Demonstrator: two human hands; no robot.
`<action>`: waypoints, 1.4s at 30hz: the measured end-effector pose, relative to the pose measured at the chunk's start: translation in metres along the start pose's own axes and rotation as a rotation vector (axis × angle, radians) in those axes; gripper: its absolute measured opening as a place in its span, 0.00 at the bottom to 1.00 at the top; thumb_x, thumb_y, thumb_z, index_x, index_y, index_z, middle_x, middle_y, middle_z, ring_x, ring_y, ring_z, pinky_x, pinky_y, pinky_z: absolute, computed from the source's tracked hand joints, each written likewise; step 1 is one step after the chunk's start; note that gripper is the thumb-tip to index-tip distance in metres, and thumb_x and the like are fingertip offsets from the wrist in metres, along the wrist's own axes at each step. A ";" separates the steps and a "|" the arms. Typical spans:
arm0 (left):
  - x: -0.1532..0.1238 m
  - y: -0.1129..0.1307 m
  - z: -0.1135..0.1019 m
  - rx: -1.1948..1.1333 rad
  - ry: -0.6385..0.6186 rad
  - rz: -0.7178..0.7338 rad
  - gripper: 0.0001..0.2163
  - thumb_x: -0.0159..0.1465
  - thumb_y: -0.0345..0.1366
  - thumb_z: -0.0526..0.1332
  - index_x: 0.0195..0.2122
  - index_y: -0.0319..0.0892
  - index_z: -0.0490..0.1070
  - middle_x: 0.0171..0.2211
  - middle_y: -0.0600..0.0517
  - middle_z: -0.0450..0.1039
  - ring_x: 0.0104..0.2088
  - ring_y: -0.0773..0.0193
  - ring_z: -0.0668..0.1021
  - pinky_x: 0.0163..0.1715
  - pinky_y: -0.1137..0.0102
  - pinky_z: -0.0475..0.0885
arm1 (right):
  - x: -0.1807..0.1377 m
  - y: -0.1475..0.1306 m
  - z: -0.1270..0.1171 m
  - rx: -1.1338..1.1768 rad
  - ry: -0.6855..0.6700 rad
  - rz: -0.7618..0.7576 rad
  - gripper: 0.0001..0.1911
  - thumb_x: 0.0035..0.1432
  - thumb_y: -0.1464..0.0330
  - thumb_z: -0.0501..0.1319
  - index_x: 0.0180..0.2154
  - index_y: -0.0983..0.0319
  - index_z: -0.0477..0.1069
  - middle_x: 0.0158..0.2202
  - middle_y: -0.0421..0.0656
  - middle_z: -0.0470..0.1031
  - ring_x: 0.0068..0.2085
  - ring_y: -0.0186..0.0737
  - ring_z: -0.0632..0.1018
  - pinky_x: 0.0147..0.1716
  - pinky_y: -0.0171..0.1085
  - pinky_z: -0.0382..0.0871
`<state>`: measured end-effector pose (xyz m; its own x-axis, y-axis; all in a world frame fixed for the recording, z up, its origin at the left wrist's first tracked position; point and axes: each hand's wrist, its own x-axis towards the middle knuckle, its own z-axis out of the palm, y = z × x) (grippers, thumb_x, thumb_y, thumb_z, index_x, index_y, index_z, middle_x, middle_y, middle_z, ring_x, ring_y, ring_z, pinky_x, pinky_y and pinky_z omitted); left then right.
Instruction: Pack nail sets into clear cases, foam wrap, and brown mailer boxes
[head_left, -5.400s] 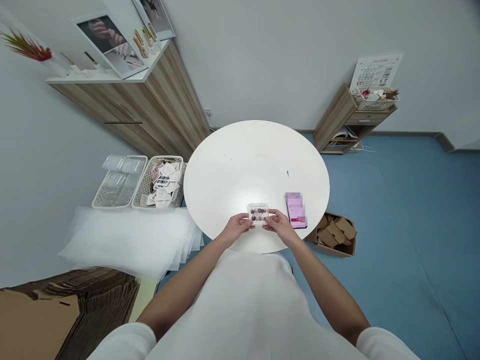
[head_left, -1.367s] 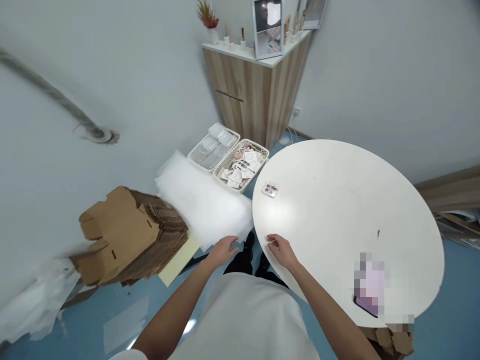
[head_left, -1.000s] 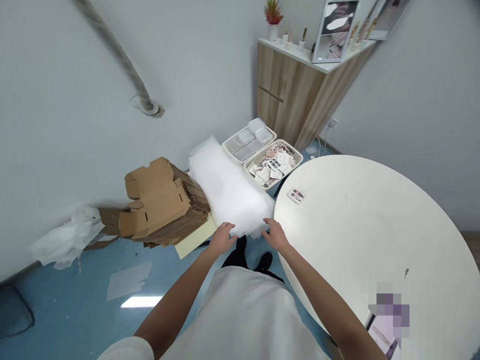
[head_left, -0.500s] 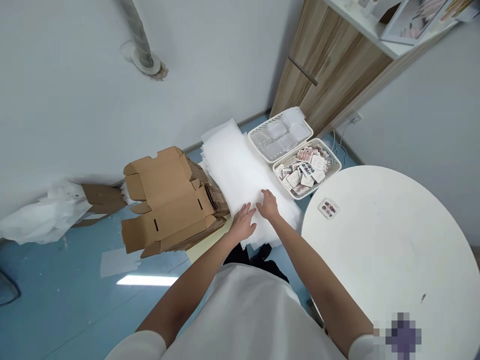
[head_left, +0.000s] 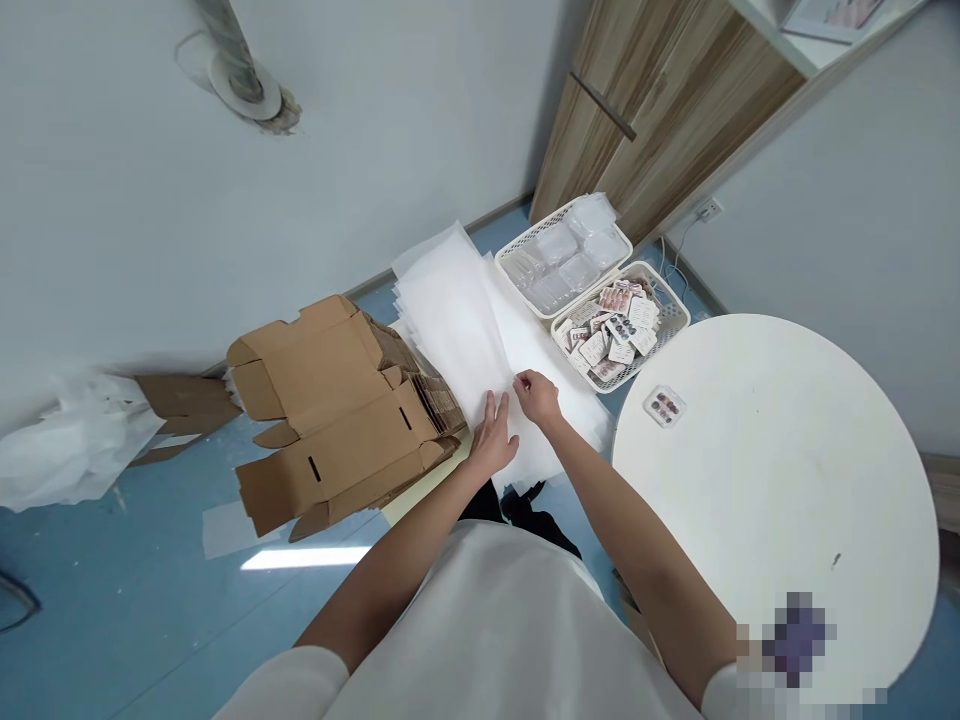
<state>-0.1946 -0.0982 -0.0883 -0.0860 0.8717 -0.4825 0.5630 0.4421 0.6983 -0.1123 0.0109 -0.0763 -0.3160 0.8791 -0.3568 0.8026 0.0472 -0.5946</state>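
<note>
A pile of thin white sheets (head_left: 450, 300), looking like packing foam, lies in front of me with its edges uneven. My left hand (head_left: 493, 440) rests on the pile with its fingers stretched out. Close beside it, my right hand (head_left: 537, 397) is closed, thumb and forefinger pinching the edge of the top sheet. That edge stands slightly apart from the sheets beneath it. What the curled fingers of my right hand cover is hidden.
Flattened brown cardboard boxes (head_left: 322, 400) are stacked at the left. Behind the sheets are a basket of clear plastic cases (head_left: 559, 265) and a basket of printed cards (head_left: 619, 330). A round white table (head_left: 772, 450) on the right bears a small clear case (head_left: 664, 406).
My right hand has gone from spread fingers to a pinch on the top sheet, whose edge now shows raised. My left hand stays on the pile. The view has shifted slightly.
</note>
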 end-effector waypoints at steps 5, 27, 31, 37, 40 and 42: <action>-0.006 0.002 0.003 0.030 0.088 0.025 0.37 0.57 0.36 0.56 0.62 0.44 0.32 0.63 0.41 0.22 0.60 0.47 0.53 0.52 0.57 0.55 | -0.008 -0.002 -0.005 -0.010 0.030 -0.157 0.12 0.56 0.70 0.47 0.37 0.61 0.67 0.36 0.44 0.70 0.36 0.37 0.70 0.34 0.35 0.63; -0.028 0.100 0.114 -0.186 0.078 0.193 0.38 0.60 0.41 0.53 0.60 0.43 0.22 0.61 0.42 0.43 0.60 0.59 0.55 0.55 0.65 0.58 | -0.205 0.149 -0.133 0.347 0.668 0.002 0.13 0.52 0.73 0.42 0.35 0.61 0.62 0.35 0.42 0.66 0.24 0.31 0.70 0.32 0.36 0.65; -0.035 0.138 0.155 -0.219 -0.121 0.278 0.32 0.58 0.35 0.55 0.59 0.42 0.37 0.54 0.42 0.58 0.46 0.62 0.72 0.45 0.67 0.68 | -0.258 0.209 -0.141 0.523 0.757 0.169 0.13 0.53 0.70 0.42 0.33 0.61 0.64 0.36 0.43 0.68 0.24 0.31 0.70 0.29 0.36 0.66; -0.032 0.201 0.213 -0.014 -0.158 0.282 0.37 0.53 0.37 0.62 0.59 0.40 0.42 0.50 0.42 0.63 0.44 0.59 0.72 0.42 0.66 0.69 | -0.319 0.284 -0.149 0.752 0.814 0.419 0.18 0.52 0.63 0.49 0.43 0.62 0.65 0.44 0.47 0.69 0.26 0.32 0.72 0.28 0.37 0.68; -0.033 0.220 0.235 0.007 -0.198 0.262 0.39 0.53 0.38 0.62 0.60 0.42 0.37 0.53 0.41 0.59 0.37 0.63 0.75 0.37 0.67 0.70 | -0.335 0.313 -0.148 0.846 0.816 0.482 0.23 0.50 0.64 0.52 0.48 0.62 0.63 0.49 0.49 0.67 0.29 0.33 0.74 0.29 0.37 0.70; -0.037 0.224 0.245 -0.002 -0.259 0.229 0.40 0.54 0.39 0.61 0.61 0.44 0.35 0.53 0.40 0.58 0.32 0.66 0.76 0.33 0.69 0.70 | -0.341 0.328 -0.147 0.901 0.799 0.524 0.25 0.48 0.65 0.53 0.50 0.62 0.62 0.50 0.50 0.66 0.31 0.35 0.75 0.31 0.37 0.71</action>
<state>0.1359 -0.0836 -0.0433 0.2541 0.8656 -0.4315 0.5424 0.2418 0.8046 0.3333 -0.2032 -0.0440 0.5628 0.7474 -0.3531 0.0227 -0.4410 -0.8972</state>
